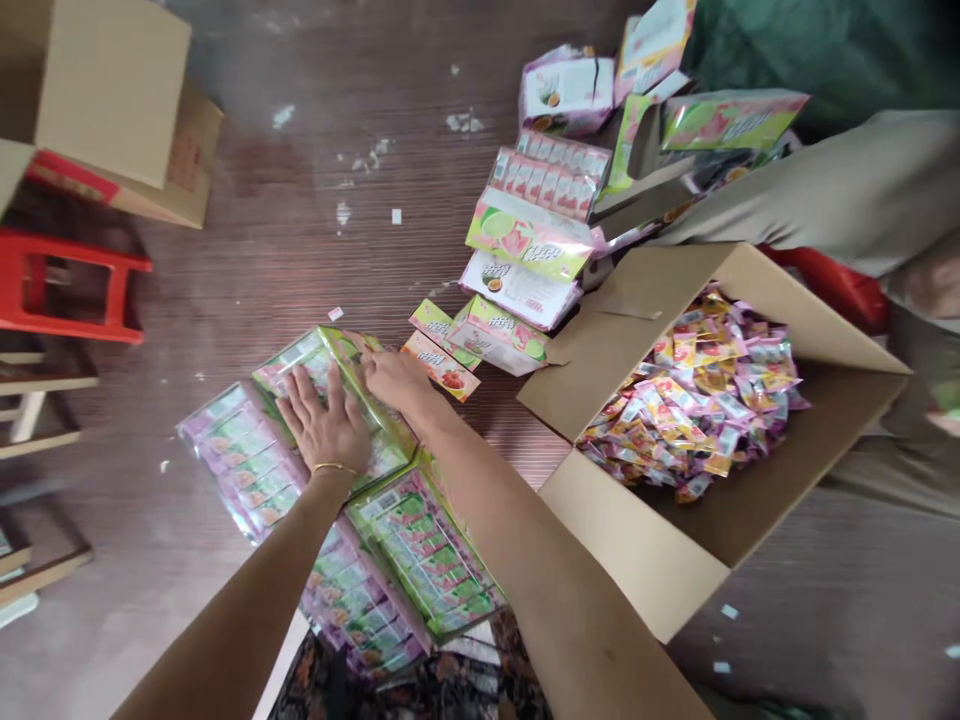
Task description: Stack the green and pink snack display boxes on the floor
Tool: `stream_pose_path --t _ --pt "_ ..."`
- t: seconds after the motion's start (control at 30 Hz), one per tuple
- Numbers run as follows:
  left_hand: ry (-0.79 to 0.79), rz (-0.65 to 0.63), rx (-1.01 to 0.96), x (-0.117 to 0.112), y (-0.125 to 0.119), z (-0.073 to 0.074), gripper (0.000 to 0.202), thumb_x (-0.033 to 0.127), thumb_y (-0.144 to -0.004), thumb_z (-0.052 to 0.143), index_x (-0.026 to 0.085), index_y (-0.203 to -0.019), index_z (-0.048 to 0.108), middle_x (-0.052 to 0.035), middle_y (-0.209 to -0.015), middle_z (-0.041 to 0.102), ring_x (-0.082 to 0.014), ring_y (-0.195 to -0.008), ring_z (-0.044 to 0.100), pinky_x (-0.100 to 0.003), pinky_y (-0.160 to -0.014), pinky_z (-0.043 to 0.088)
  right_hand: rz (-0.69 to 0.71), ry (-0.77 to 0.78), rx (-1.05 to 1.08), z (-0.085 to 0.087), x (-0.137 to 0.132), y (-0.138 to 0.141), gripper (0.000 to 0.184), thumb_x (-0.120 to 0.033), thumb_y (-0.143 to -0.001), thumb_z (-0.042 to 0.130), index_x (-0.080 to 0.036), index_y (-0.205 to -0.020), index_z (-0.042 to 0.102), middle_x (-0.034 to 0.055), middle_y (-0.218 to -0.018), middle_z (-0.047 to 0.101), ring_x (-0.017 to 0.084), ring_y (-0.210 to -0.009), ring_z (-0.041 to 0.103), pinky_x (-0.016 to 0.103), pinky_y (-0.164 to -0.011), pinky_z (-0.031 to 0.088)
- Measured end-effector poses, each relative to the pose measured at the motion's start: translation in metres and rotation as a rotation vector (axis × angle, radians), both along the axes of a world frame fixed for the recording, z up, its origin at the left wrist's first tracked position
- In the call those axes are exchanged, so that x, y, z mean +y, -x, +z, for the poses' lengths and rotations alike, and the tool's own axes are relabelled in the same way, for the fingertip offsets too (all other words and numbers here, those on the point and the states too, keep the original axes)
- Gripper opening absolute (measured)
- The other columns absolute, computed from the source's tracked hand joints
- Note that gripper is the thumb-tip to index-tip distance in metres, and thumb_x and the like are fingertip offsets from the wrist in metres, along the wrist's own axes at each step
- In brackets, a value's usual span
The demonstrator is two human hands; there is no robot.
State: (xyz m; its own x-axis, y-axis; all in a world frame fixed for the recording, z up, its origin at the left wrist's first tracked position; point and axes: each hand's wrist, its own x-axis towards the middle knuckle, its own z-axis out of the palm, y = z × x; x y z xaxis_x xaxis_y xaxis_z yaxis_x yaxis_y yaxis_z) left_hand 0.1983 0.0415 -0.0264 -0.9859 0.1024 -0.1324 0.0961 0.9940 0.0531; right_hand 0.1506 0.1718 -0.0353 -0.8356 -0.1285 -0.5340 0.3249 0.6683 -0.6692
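Note:
My left hand (324, 420) lies flat, fingers spread, on a green display box of sachets (300, 362) on the floor. My right hand (394, 380) rests on the far right edge of that same box, fingers curled on its rim. More flat packs of the same kind lie around it: a purple one (236, 455) to the left and a green one (427, 545) nearer to me. An open cardboard box (652, 560) full of loose pink and yellow sachets (694, 400) stands to the right.
Stacked colourful cartons (529, 240) and small packs (442, 365) lie beyond my hands. Another person's trouser leg (840, 190) is at the far right. A red stool (67, 285), wooden furniture (37, 400) and empty cardboard boxes (112, 90) stand at left on the brown floor.

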Motion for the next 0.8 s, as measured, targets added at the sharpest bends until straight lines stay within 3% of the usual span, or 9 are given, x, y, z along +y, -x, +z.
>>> stream_pose_path --t 0.13,0.27,0.33,0.43,0.5,0.57,0.67,0.73,0.8 --pt "-0.008 -0.001 0.008 0.000 -0.002 -0.001 0.056 0.035 -0.097 0.033 0.023 -0.151 0.028 -0.0101 -0.161 0.003 -0.0279 -0.149 -0.002 -0.053 -0.120 0.003 0.071 -0.050 -0.017 0.010 0.010 -0.065 0.046 -0.038 -0.099 0.028 -0.019 -0.109 0.068 0.0112 -0.105 0.072 0.025 -0.100 0.066 0.034 -0.085 0.049" --pt "-0.049 -0.007 0.017 0.001 -0.001 -0.002 0.055 0.035 -0.097 0.033 0.024 -0.151 0.029 -0.0082 -0.161 0.002 -0.0280 -0.149 -0.002 -0.052 -0.121 0.000 0.232 -0.114 -0.116 0.019 0.055 -0.123 0.039 -0.038 -0.096 0.034 -0.023 -0.097 0.071 0.0092 -0.093 0.073 0.026 -0.090 0.068 0.035 -0.076 0.050" --pt "-0.053 -0.016 0.028 0.002 0.000 -0.003 0.056 0.035 -0.097 0.033 0.025 -0.151 0.028 -0.0077 -0.161 0.001 -0.0278 -0.149 -0.002 -0.053 -0.121 0.000 0.132 -0.171 -0.139 0.013 0.075 -0.114 0.044 -0.042 -0.097 0.030 -0.024 -0.097 0.070 0.0089 -0.096 0.073 0.027 -0.093 0.067 0.036 -0.078 0.050" --pt "-0.060 -0.026 0.057 0.004 0.001 -0.005 0.056 0.037 -0.097 0.031 0.025 -0.152 0.026 -0.0078 -0.161 0.003 -0.0283 -0.149 -0.001 -0.053 -0.121 0.001 -0.066 -0.190 -0.087 -0.018 0.075 -0.056 0.052 -0.041 -0.099 0.020 -0.021 -0.109 0.067 0.0090 -0.114 0.069 0.026 -0.108 0.062 0.037 -0.087 0.049" --pt "-0.066 -0.028 0.069 0.003 0.001 -0.007 0.056 0.039 -0.097 0.030 0.025 -0.152 0.027 -0.0080 -0.161 0.005 -0.0294 -0.148 0.001 -0.054 -0.120 0.001 0.005 -0.082 -0.082 -0.047 0.054 -0.016 0.047 -0.039 -0.098 0.026 -0.019 -0.110 0.067 0.0086 -0.118 0.068 0.025 -0.111 0.061 0.035 -0.088 0.049" --pt "-0.061 -0.027 0.072 0.002 0.000 -0.009 0.057 0.040 -0.097 0.029 0.025 -0.152 0.027 -0.0087 -0.161 0.007 -0.0302 -0.148 0.003 -0.056 -0.120 0.003 0.088 -0.022 -0.062 -0.070 0.031 -0.003 0.044 -0.036 -0.097 0.030 -0.018 -0.113 0.067 0.0104 -0.121 0.066 0.025 -0.112 0.061 0.035 -0.090 0.049" --pt "-0.049 -0.029 0.072 0.000 -0.002 -0.011 0.057 0.041 -0.097 0.028 0.025 -0.152 0.024 -0.0090 -0.161 0.006 -0.0304 -0.148 0.002 -0.057 -0.120 0.004 0.214 -0.006 -0.073 -0.082 0.022 -0.046 0.041 -0.035 -0.097 0.033 -0.019 -0.110 0.069 0.0116 -0.116 0.069 0.027 -0.107 0.063 0.039 -0.085 0.051" --pt "-0.048 -0.030 0.066 0.000 -0.002 -0.011 0.058 0.041 -0.097 0.028 0.025 -0.152 0.024 -0.0084 -0.161 0.005 -0.0298 -0.148 0.001 -0.057 -0.120 0.003 0.297 -0.015 -0.159 -0.076 0.040 -0.091 0.040 -0.038 -0.096 0.035 -0.021 -0.104 0.070 0.0111 -0.107 0.072 0.028 -0.100 0.066 0.039 -0.080 0.052" --pt "-0.063 -0.025 0.056 0.002 -0.001 -0.010 0.058 0.042 -0.097 0.027 0.025 -0.152 0.026 -0.0084 -0.161 0.005 -0.0294 -0.148 0.001 -0.055 -0.120 0.002 0.271 -0.064 -0.225 -0.071 0.066 -0.116 0.040 -0.040 -0.097 0.035 -0.024 -0.102 0.070 0.0098 -0.101 0.073 0.028 -0.099 0.067 0.038 -0.078 0.052"
